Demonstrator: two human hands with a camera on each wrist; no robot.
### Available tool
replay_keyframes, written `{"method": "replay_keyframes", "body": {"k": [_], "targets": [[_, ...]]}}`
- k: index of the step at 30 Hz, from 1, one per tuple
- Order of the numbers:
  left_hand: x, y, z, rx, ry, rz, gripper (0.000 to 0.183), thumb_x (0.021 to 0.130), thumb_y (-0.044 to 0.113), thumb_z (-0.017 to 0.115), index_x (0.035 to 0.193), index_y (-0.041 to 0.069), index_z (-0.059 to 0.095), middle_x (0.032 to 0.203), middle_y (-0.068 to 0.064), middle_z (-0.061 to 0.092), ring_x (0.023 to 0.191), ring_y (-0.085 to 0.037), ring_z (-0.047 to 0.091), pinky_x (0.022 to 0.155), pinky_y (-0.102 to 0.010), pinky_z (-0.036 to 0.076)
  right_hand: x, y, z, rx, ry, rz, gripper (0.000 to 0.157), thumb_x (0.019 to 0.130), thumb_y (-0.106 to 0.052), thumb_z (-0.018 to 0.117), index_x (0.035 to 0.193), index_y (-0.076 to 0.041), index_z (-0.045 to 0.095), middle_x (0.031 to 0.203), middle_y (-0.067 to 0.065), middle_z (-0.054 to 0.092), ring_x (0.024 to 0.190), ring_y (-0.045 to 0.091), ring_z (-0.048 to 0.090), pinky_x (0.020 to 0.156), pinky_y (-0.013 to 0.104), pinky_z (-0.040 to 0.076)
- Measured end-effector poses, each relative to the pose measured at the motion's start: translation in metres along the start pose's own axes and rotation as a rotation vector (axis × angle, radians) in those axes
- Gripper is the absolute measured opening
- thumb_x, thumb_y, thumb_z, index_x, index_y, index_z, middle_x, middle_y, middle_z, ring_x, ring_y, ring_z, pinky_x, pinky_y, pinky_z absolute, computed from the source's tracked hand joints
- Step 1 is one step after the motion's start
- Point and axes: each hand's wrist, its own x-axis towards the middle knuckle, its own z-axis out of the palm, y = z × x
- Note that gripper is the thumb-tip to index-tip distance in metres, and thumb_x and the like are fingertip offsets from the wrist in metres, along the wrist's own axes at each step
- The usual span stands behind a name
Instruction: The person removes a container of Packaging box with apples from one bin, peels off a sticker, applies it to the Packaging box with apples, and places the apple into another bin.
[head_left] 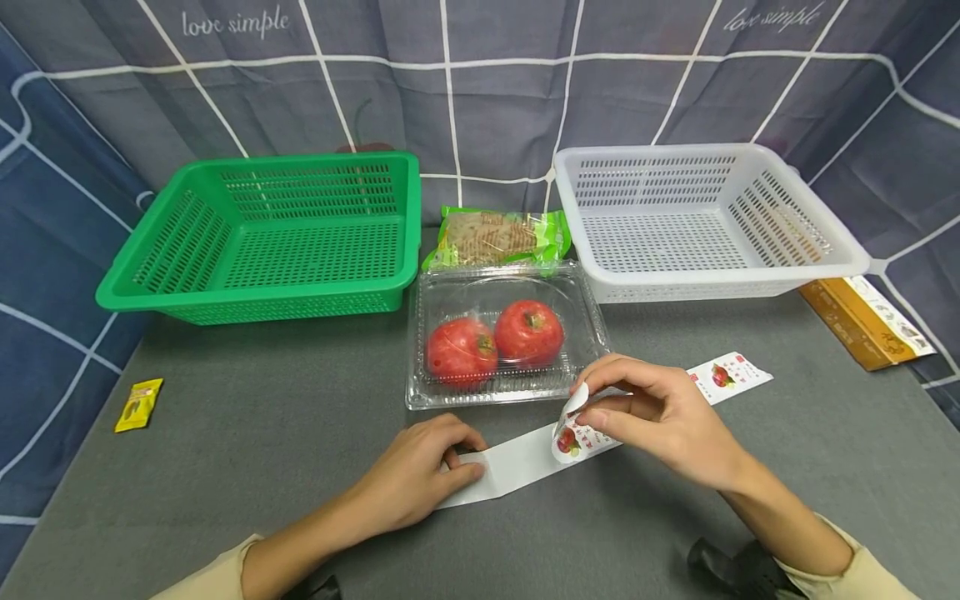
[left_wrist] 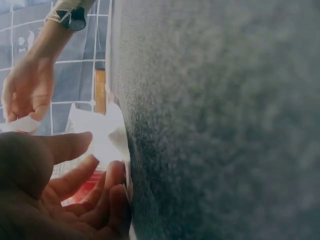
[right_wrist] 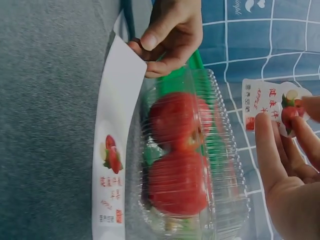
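A white strip of backing paper with printed fruit stickers (head_left: 525, 460) runs slantwise across the grey table. At its left end my left hand (head_left: 431, 471) holds it, thumb over the paper and fingers curled at the far edge. My right hand (head_left: 660, 417), above the strip, pinches a sticker (right_wrist: 272, 105) between thumb and fingers; the right wrist view shows its red fruit picture and red lettering, lifted away from the backing. Another printed sticker (right_wrist: 112, 155) lies on the strip. Just behind, a clear plastic clamshell box (head_left: 510, 392) holds two red round fruits (head_left: 529, 333).
A green basket (head_left: 300, 302) stands at back left, a white basket (head_left: 697, 287) at back right. Between them lies a green-edged food packet (head_left: 491, 237). A yellow sachet (head_left: 138, 405) is at far left, a brown and white package (head_left: 862, 325) at far right.
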Motion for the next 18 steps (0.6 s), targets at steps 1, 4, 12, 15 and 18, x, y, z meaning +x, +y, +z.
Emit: {"method": "replay_keyframes", "body": {"k": [1, 4, 12, 15, 18], "targets": [[-0.001, 0.0, -0.001, -0.003, 0.003, 0.011, 0.012, 0.087, 0.017, 0.075, 0.099, 0.016, 0.072, 0.094, 0.011, 0.061, 0.076, -0.003, 0.054, 0.068, -0.025, 0.044, 0.001, -0.001, 0.0, -0.025, 0.016, 0.013, 0.026, 0.085, 0.022, 0.06, 0.105, 0.005, 0.063, 0.108, 0.021, 0.06, 0.095, 0.024, 0.064, 0.085, 0.037, 0.054], [-0.004, 0.0, -0.003, -0.007, 0.02, 0.041, 0.012, 0.088, 0.018, 0.075, 0.1, 0.017, 0.072, 0.096, 0.012, 0.06, 0.079, -0.004, 0.054, 0.069, -0.025, 0.045, 0.005, -0.002, 0.002, -0.08, 0.079, 0.092, 0.022, 0.086, 0.018, 0.063, 0.1, 0.002, 0.064, 0.106, 0.02, 0.061, 0.091, 0.023, 0.066, 0.083, 0.036, 0.055], [-0.014, 0.005, -0.01, 0.062, 0.225, 0.16, 0.011, 0.085, 0.015, 0.078, 0.092, 0.017, 0.071, 0.079, 0.018, 0.053, 0.068, -0.004, 0.052, 0.06, -0.02, 0.043, 0.016, 0.001, 0.006, -0.099, 0.188, 0.103, 0.019, 0.085, 0.019, 0.059, 0.088, 0.001, 0.054, 0.1, 0.019, 0.061, 0.087, 0.021, 0.062, 0.07, 0.022, 0.052], [-0.015, 0.007, -0.016, 0.084, 0.371, 0.24, 0.018, 0.081, 0.013, 0.081, 0.094, 0.015, 0.07, 0.076, 0.015, 0.05, 0.064, -0.006, 0.049, 0.056, -0.02, 0.043, 0.02, 0.003, 0.006, -0.103, 0.215, 0.087, 0.023, 0.082, 0.023, 0.055, 0.091, 0.002, 0.051, 0.097, 0.019, 0.062, 0.082, 0.019, 0.062, 0.066, 0.021, 0.05], [-0.012, 0.008, -0.023, 0.112, 0.509, 0.267, 0.024, 0.078, 0.013, 0.083, 0.098, 0.013, 0.07, 0.079, 0.01, 0.052, 0.066, -0.008, 0.049, 0.056, -0.023, 0.044, 0.024, 0.003, 0.005, -0.128, 0.242, 0.082, 0.028, 0.079, 0.025, 0.052, 0.1, 0.006, 0.051, 0.095, 0.019, 0.063, 0.082, 0.02, 0.063, 0.069, 0.023, 0.052]]}}
